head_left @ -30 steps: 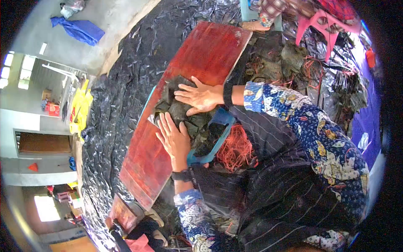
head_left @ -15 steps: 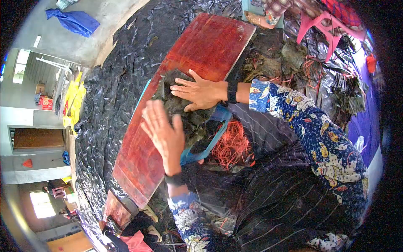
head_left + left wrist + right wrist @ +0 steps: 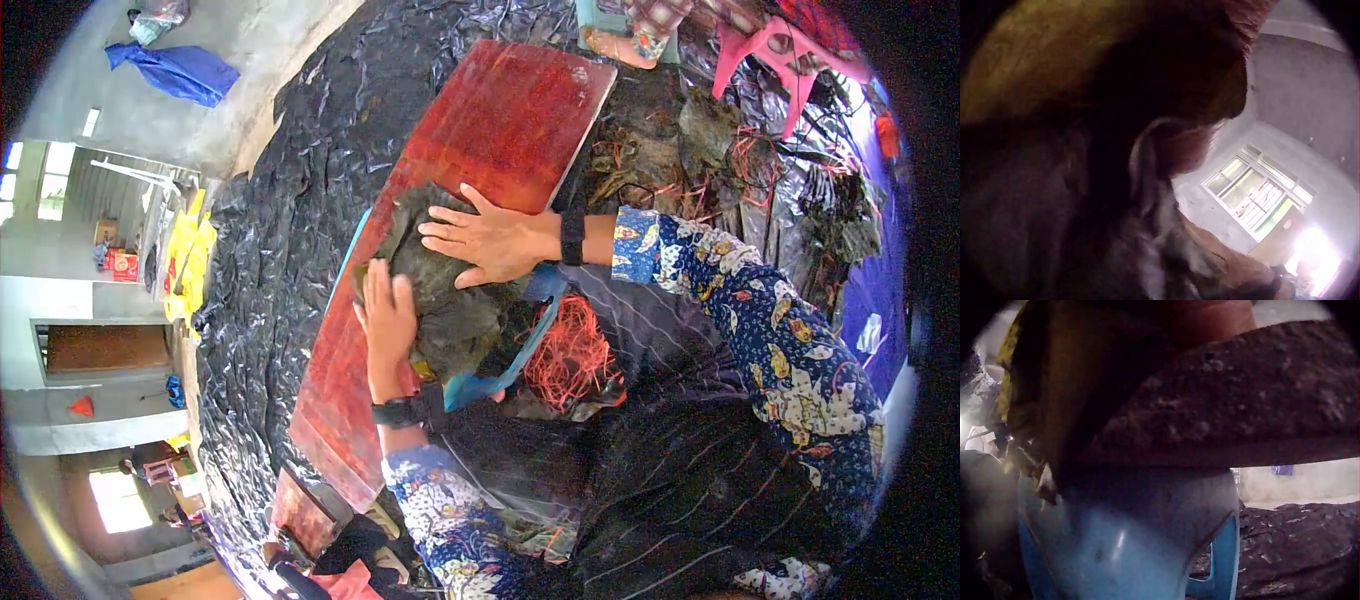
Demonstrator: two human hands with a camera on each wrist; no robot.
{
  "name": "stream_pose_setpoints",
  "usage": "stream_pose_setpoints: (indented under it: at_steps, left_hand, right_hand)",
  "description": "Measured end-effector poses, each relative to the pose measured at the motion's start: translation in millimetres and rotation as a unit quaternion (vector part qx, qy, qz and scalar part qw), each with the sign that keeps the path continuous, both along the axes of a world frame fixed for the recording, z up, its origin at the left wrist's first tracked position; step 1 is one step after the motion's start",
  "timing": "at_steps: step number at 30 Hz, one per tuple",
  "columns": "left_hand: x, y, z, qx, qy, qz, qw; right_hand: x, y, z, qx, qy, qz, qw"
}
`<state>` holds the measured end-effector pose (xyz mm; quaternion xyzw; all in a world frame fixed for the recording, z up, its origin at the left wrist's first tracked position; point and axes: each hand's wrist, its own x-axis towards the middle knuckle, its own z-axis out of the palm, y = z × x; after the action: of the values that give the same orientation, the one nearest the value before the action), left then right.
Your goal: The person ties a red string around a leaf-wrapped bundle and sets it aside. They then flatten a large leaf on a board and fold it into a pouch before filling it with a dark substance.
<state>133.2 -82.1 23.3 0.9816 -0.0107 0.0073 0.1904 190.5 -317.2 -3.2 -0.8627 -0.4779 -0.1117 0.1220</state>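
A dark brown-green leafy sheet (image 3: 450,300), limp and wrinkled, lies across the middle of the red board (image 3: 480,130) and hangs over its near edge. My right hand (image 3: 495,238) rests flat on its upper part, fingers straight and spread. At the sheet's left edge is my left hand (image 3: 390,325), its fingers straight and slightly blurred, thumb apart. Below the board, a blue plastic stool (image 3: 1116,531) shows in the right wrist view, with a yellowish flap of the sheet (image 3: 1013,369) hanging beside it. The left wrist view is mostly dark, filled by close material.
Red string (image 3: 570,355) lies in a tangle by my lap. Piles of dark leafy material (image 3: 690,150) lie to the right, near a pink stool (image 3: 775,65) and another person's foot (image 3: 620,47). Black plastic sheeting (image 3: 270,260) covers the floor.
My left hand was raised and blurred half a second ago; now it is lower, at the sheet's left edge. The sheet looks smoother and more spread out. My right hand stays flat on it.
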Motion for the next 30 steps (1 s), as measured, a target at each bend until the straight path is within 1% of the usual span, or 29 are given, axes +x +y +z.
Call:
stream_pose_setpoints:
  at_steps: [2,4,5,6,8,9,10,12,13,14,15,16,18,19,20,22,23,24,26,28,29,30]
  left_hand:
    - [13,27,-13,-0.087,-0.050,0.079,0.992]
    - [16,65,-24,-0.147,-0.083,0.079,0.982]
    - [8,65,-31,-0.193,-0.169,0.121,0.959]
    - [3,53,-25,-0.193,-0.167,0.123,0.959]
    - [-12,28,-1,-0.052,-0.231,0.029,0.971]
    - [-12,10,11,0.012,-0.223,-0.023,0.975]
    - [-21,-14,20,0.007,-0.203,-0.020,0.979]
    - [-12,-15,-2,0.053,-0.055,-0.071,0.995]
    - [-8,-14,-3,0.052,-0.058,-0.069,0.995]
    - [-1,-13,-3,0.040,-0.028,-0.043,0.998]
    - [5,-11,-3,0.029,0.006,-0.018,0.999]
    - [9,-7,-7,0.029,0.006,-0.018,0.999]
    - [17,1,-15,0.057,-0.007,0.029,0.998]
    - [23,10,-24,0.059,-0.009,0.072,0.996]
    - [21,13,-19,0.032,-0.006,0.131,0.991]
    - [16,36,-25,-0.016,-0.024,0.180,0.983]
    - [2,24,-16,-0.093,-0.088,0.203,0.971]
    - [-9,13,-12,-0.091,-0.083,0.202,0.972]
    - [-27,-7,-8,-0.087,-0.122,0.055,0.987]
    - [-52,-33,-8,0.015,-0.073,0.047,0.996]
    - [-61,-32,0,0.028,-0.051,0.044,0.997]
    - [-66,-29,-2,0.029,-0.054,0.045,0.997]
  right_hand:
    - [-1,0,1,0.005,0.005,0.002,1.000]
    - [0,-1,3,-0.002,0.011,0.003,1.000]
    - [0,-1,3,-0.003,0.013,0.003,1.000]
    - [0,-1,2,-0.003,0.006,0.001,1.000]
    - [-1,-1,1,-0.003,0.003,0.004,1.000]
    - [0,-1,1,-0.008,-0.005,0.001,1.000]
    - [0,-1,2,-0.014,-0.014,-0.001,1.000]
    - [-2,-1,7,-0.013,-0.006,0.002,1.000]
    - [-3,-1,7,-0.023,0.021,0.003,0.999]
    - [-1,-2,9,-0.033,0.046,0.002,0.998]
    - [0,-2,4,-0.025,0.031,0.002,0.999]
    - [0,-2,5,-0.025,0.031,0.002,0.999]
    - [-1,-2,6,-0.038,0.008,-0.001,0.999]
    - [-2,-1,7,-0.041,0.009,0.001,0.999]
    - [-2,-2,9,-0.040,0.010,0.002,0.999]
    - [1,-4,8,-0.041,0.010,0.001,0.999]
    - [4,-3,4,-0.022,-0.008,0.004,1.000]
    - [2,-1,-2,-0.002,-0.022,0.008,1.000]
    - [4,-1,-3,0.007,-0.015,0.015,1.000]
    - [3,-4,-6,0.014,-0.010,0.023,1.000]
    - [4,-4,-8,0.020,-0.007,0.033,0.999]
    - [7,-4,-7,0.027,-0.009,0.040,0.999]
